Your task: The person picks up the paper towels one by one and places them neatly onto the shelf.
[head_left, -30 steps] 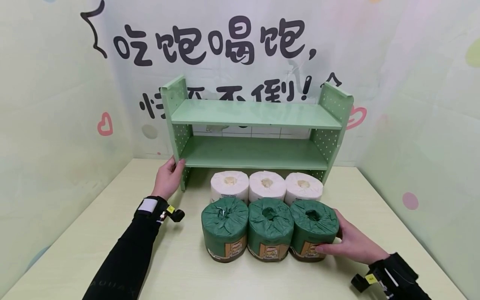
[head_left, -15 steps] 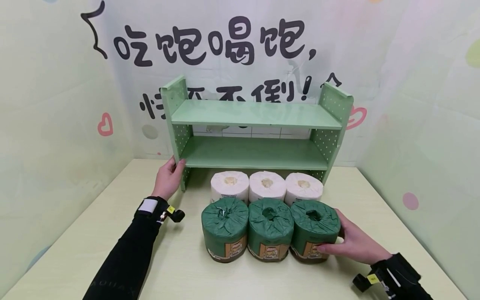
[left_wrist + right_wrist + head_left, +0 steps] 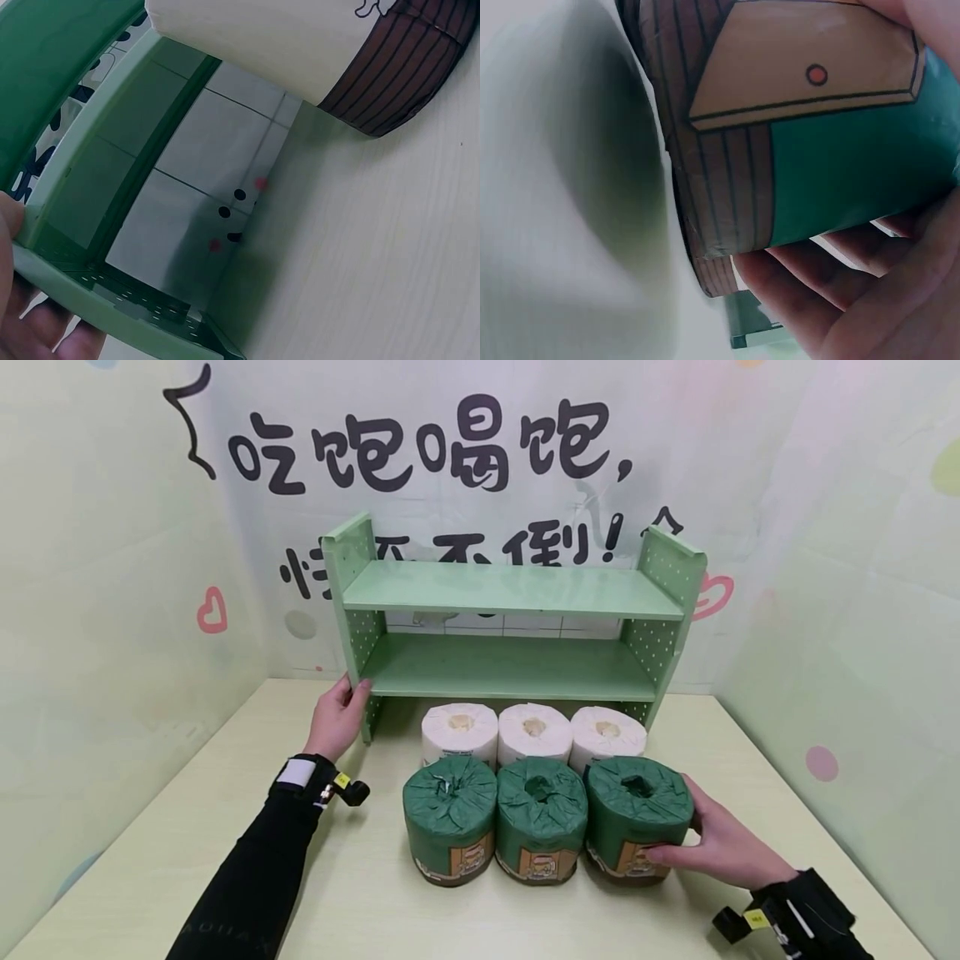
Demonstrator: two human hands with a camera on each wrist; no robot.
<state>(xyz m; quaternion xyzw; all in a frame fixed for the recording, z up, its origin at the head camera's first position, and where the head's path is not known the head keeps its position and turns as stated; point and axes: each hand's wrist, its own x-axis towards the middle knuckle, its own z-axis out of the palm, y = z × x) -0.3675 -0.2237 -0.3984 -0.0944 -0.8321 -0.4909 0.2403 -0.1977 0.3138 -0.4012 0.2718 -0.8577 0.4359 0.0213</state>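
Before the shelf (image 3: 513, 670), pinched by the left hand (image 3: 336, 720), a green roll (image 3: 626, 827) is held in the half-closed right hand (image 3: 729, 847); it could be dropped if held loosely.

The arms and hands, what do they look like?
The left hand and right hand wear no gloves. The left sleeve is black with faint lettering. The black left strap has a white patch; the black right strap has a white line. Each bears a small black camera with a yellow label.
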